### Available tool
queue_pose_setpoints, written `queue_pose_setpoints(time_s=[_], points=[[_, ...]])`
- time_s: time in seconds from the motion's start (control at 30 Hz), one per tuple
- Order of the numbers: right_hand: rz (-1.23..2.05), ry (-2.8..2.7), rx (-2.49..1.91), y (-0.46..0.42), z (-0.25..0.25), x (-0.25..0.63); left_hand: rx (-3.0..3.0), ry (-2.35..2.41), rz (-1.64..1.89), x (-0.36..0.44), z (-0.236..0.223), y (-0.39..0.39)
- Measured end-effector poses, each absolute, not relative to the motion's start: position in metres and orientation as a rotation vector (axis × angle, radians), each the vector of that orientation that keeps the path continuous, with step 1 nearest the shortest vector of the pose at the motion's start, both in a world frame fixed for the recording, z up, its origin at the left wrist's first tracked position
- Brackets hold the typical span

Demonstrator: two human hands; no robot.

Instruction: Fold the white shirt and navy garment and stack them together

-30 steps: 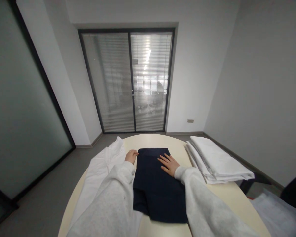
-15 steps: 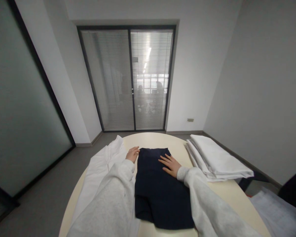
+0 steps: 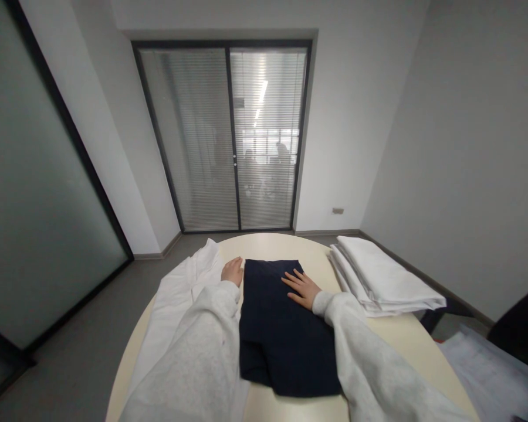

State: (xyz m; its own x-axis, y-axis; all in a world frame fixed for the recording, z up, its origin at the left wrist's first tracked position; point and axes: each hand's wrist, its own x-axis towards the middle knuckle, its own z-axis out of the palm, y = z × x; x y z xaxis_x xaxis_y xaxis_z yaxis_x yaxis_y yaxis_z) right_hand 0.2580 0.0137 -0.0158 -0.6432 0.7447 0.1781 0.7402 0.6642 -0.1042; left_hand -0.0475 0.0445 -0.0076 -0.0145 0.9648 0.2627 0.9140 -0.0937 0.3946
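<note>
A folded dark navy cloth (image 3: 273,328) lies on the round cream table (image 3: 405,340) in front of me. My right hand (image 3: 302,288) rests flat on its far right part, fingers stretched out and apart. My left hand (image 3: 232,271) sits at the cloth's far left edge with its fingers curled down; I cannot make out whether they pinch the fabric. Both arms wear light grey sleeves.
A stack of folded white cloths (image 3: 382,275) lies on the table's right side. A loose white cloth (image 3: 176,305) hangs over the left edge. Glass doors with blinds (image 3: 229,140) stand beyond the table. More pale fabric (image 3: 488,375) lies at the lower right.
My left hand has curled its fingers down at the cloth's edge. The right hand stays flat on the cloth. The view has shifted slightly.
</note>
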Motion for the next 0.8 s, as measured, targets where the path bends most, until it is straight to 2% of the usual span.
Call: queue_pose_setpoints(time_s=[0.1,0.17,0.3,0.4,0.63,0.7,0.8], points=[[-0.009,-2.655,-1.267,0.023,-0.017,0.257,2.132,2.025,0.868,-0.045,0.006,0.042],[-0.041,-2.641,-1.324,0.032,-0.018,0.255,2.289,1.774,0.861,-0.035,0.014,0.036],[-0.065,-2.628,-1.455,0.053,-0.016,0.248,2.487,1.36,0.443,-0.007,0.013,0.021],[-0.038,-2.602,-1.546,0.06,-0.013,0.24,2.533,1.385,0.236,0.003,0.002,0.012],[0.031,-2.37,-1.759,0.046,-0.001,0.266,2.487,1.467,0.228,-0.01,0.01,0.012],[0.146,-2.291,-1.848,0.042,0.004,0.287,2.402,1.553,0.202,-0.019,0.025,0.012],[0.556,-2.138,-2.02,0.037,0.007,0.309,2.232,1.709,0.12,-0.036,0.05,0.007]])
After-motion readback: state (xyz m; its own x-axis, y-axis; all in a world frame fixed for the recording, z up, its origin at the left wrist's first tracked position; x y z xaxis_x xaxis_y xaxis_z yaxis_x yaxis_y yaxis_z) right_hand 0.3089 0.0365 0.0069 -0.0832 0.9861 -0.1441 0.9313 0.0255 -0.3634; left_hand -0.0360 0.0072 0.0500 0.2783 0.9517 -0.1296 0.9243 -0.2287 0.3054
